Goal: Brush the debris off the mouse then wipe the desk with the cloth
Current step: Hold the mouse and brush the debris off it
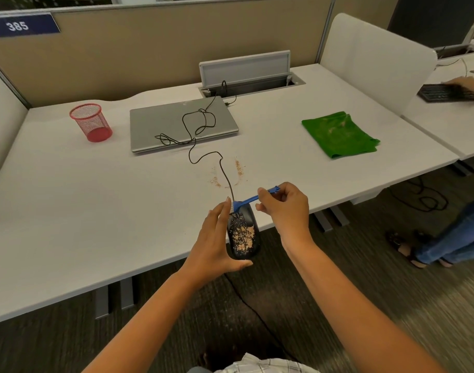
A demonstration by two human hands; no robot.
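Left hand [217, 238] gripped the mouse [243, 235] from its left side, fingers straight along the edge, thumb curled under the near end. Mouse was held over the desk's [69, 211] near edge, lifted or just at the rim, can't tell which. Its top was covered with tan debris [242, 234], thickest on the rear half.

Right hand [284, 208] pinched the blue brush [253, 199] by the handle between thumb and fingertips; other fingers curled. Brush head sat at the front end of the mouse, bristles touching it near the cord [200, 125] exit. Handle tip stuck out past the fingers, up and right.

More debris lay scattered on the desk just beyond the mouse, either side of the cord. Cord ran from the mouse up across the closed laptop [149, 130] in loose loops to the cable tray [246, 74] at the back.

Green cloth [338, 134] lay flat on the right part of the desk, well apart from both hands, with some tan specks on it. Red mesh cup [92, 122] stood left of the laptop.
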